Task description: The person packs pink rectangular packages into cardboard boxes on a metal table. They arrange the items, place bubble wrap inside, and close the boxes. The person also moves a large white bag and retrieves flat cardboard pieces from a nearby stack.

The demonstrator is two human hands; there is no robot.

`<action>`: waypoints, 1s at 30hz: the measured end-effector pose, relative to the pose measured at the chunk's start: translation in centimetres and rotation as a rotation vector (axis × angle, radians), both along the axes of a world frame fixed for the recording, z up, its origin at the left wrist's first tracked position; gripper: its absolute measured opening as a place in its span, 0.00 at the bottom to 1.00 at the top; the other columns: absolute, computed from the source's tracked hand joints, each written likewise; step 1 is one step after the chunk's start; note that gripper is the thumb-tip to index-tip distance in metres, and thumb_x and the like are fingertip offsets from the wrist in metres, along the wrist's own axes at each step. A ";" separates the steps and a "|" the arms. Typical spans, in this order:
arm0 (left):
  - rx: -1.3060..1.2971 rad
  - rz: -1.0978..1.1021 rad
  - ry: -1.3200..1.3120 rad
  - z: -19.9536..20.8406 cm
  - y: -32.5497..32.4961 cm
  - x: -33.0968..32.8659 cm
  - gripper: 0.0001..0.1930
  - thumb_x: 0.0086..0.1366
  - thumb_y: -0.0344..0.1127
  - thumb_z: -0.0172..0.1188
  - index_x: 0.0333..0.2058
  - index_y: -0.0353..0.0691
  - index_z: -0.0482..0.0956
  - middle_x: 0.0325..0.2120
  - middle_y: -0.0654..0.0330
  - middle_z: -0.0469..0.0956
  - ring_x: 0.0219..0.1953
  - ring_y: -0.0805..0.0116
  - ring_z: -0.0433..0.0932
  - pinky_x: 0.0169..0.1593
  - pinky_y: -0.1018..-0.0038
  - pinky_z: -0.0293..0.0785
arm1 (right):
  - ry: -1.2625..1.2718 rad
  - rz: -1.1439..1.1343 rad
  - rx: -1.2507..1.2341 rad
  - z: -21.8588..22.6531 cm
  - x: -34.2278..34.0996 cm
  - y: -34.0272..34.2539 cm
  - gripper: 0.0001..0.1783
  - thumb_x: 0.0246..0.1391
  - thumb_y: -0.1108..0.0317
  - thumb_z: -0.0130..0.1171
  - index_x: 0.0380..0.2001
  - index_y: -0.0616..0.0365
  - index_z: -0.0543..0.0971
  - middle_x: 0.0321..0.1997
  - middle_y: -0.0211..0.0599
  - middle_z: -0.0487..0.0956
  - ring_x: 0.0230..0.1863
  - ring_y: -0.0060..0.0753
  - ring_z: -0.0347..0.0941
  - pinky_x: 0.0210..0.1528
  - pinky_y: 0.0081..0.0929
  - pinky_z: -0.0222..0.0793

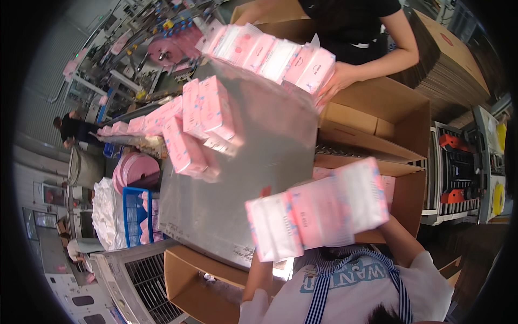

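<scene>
A row of several pink-and-white tissue packs (318,210), slightly blurred by motion, is held lengthwise between my two hands. My left hand (262,264) is at the left end and my right hand (389,225) at the right end. The packs hide most of the fingers of both hands. The row is over the near right edge of the metal table (237,200), partly covering an open cardboard box (404,197) with pink packs inside. Stacked pink tissue packs (205,113) stand farther left on the table.
Across the table, a person in black holds another row of tissue packs (270,56) beside an open carton (377,116). Pink packs (137,124) line up from the machinery at left. A blue basket (131,216), an open box (186,270) and flattened cardboard (448,65) surround the table.
</scene>
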State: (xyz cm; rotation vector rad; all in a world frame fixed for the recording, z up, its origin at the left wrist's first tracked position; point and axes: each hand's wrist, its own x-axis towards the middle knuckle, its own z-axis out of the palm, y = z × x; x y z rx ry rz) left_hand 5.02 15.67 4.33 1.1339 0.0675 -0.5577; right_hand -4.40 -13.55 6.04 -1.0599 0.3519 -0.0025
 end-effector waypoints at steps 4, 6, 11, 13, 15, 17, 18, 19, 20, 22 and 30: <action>-0.075 -0.288 0.260 -5.3 -8.4 -1.0 0.27 0.71 0.50 0.41 0.59 0.34 0.63 0.52 0.55 0.72 0.52 0.63 0.72 0.56 0.66 0.69 | 0.023 -0.342 0.201 3.3 -8.5 -5.5 0.28 0.63 0.54 0.47 0.61 0.58 0.64 0.59 0.39 0.70 0.58 0.36 0.67 0.59 0.41 0.65; -0.067 -0.389 0.389 -8.2 -11.3 -1.0 0.28 0.72 0.51 0.40 0.59 0.34 0.63 0.52 0.55 0.72 0.53 0.62 0.72 0.56 0.66 0.69 | 0.096 -0.412 0.270 0.6 -11.7 -7.1 0.28 0.63 0.54 0.48 0.61 0.58 0.63 0.58 0.38 0.71 0.58 0.36 0.67 0.59 0.42 0.65; 0.001 -0.286 0.454 -11.6 -13.0 -1.4 0.28 0.70 0.48 0.45 0.60 0.32 0.62 0.58 0.50 0.66 0.59 0.57 0.66 0.61 0.66 0.63 | 0.371 -0.184 0.540 -13.3 -11.1 -9.2 0.42 0.56 0.29 0.39 0.61 0.49 0.64 0.61 0.37 0.68 0.61 0.40 0.64 0.60 0.50 0.62; 0.617 -0.411 -0.509 -9.6 -14.1 -1.8 0.29 0.66 0.45 0.49 0.60 0.32 0.60 0.61 0.47 0.60 0.62 0.53 0.62 0.63 0.63 0.59 | 0.615 -0.141 0.346 -14.0 -11.0 -8.7 0.42 0.54 0.26 0.37 0.62 0.43 0.62 0.61 0.34 0.67 0.59 0.42 0.65 0.59 0.56 0.61; 1.113 -0.794 -1.110 -4.6 -14.9 -2.7 0.33 0.59 0.39 0.56 0.60 0.28 0.57 0.65 0.43 0.49 0.65 0.45 0.54 0.66 0.56 0.53 | 0.593 -0.020 0.395 -12.5 -10.5 -8.4 0.34 0.58 0.41 0.48 0.62 0.47 0.61 0.62 0.33 0.64 0.61 0.37 0.60 0.57 0.58 0.61; 1.303 -0.978 -1.004 -10.9 -12.2 -3.7 0.32 0.60 0.40 0.56 0.59 0.30 0.60 0.63 0.43 0.54 0.64 0.44 0.56 0.65 0.54 0.54 | 0.660 0.052 0.328 -13.4 -9.7 -6.8 0.32 0.58 0.51 0.55 0.62 0.48 0.61 0.63 0.35 0.63 0.60 0.38 0.62 0.56 0.55 0.63; 1.394 -1.054 -0.947 -13.2 -11.4 -3.7 0.31 0.60 0.41 0.56 0.59 0.31 0.61 0.62 0.43 0.57 0.63 0.44 0.57 0.64 0.53 0.54 | 0.733 0.056 0.289 -13.8 -9.3 -6.0 0.33 0.56 0.54 0.57 0.62 0.49 0.61 0.63 0.35 0.63 0.59 0.38 0.63 0.56 0.52 0.64; 1.347 -1.155 -1.023 -13.1 -12.1 -2.9 0.31 0.60 0.42 0.56 0.58 0.31 0.63 0.59 0.43 0.61 0.62 0.44 0.59 0.62 0.54 0.57 | 0.789 0.058 0.240 -14.6 -8.4 -6.0 0.33 0.55 0.58 0.60 0.62 0.50 0.61 0.63 0.36 0.64 0.59 0.39 0.63 0.56 0.50 0.65; 1.312 -1.252 -1.094 -12.1 -12.6 -2.0 0.31 0.60 0.44 0.56 0.57 0.32 0.64 0.57 0.43 0.64 0.60 0.44 0.62 0.61 0.55 0.59 | 0.662 0.105 0.012 -16.2 -8.5 -6.3 0.31 0.55 0.60 0.59 0.60 0.53 0.62 0.60 0.39 0.67 0.56 0.40 0.66 0.54 0.46 0.67; 1.184 -1.176 -0.937 -8.7 -12.1 0.0 0.31 0.60 0.48 0.56 0.56 0.33 0.66 0.51 0.43 0.71 0.56 0.44 0.67 0.58 0.57 0.64 | 0.584 0.235 -0.435 -19.8 -10.3 -9.0 0.29 0.52 0.65 0.59 0.57 0.59 0.65 0.57 0.46 0.69 0.54 0.44 0.69 0.53 0.39 0.69; 1.901 0.387 -0.958 0.3 2.3 23.3 0.33 0.58 0.54 0.58 0.57 0.40 0.66 0.37 0.48 0.77 0.46 0.51 0.73 0.53 0.59 0.66 | 0.022 -0.205 -1.324 -9.1 1.7 -3.0 0.28 0.42 0.81 0.55 0.52 0.62 0.69 0.54 0.53 0.68 0.57 0.57 0.63 0.59 0.41 0.62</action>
